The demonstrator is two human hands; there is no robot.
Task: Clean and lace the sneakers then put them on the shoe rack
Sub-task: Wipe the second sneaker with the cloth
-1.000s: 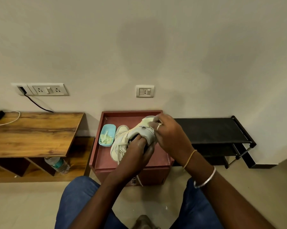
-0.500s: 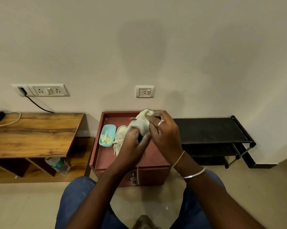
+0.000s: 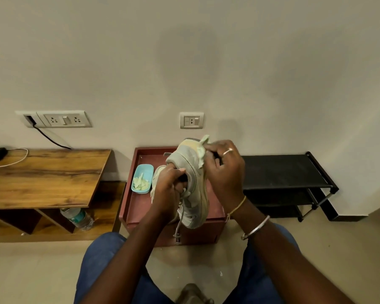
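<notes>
I hold a pale grey sneaker (image 3: pixel 192 185) up in front of me, over the red cabinet (image 3: pixel 141 207). My left hand (image 3: pixel 170 189) grips it through the opening, fingers inside. With my right hand (image 3: pixel 225 172) I pinch a pale green wipe (image 3: pixel 201 152) against the shoe's upper end. A loose lace end (image 3: pixel 177 229) dangles below the shoe. The second sneaker (image 3: pixel 156 178) lies on the cabinet top, mostly hidden behind my left hand. The black shoe rack (image 3: pixel 281 170) stands to the right against the wall.
A light blue tub (image 3: pixel 142 181) with wipes sits on the cabinet's left side. A wooden table (image 3: pixel 42 176) stands at the left, with a plastic bottle (image 3: pixel 77 218) under it. My knees in blue jeans fill the foreground.
The sneaker has been lifted higher and turned more upright. My right hand with the wipe has moved up to the shoe's top end.
</notes>
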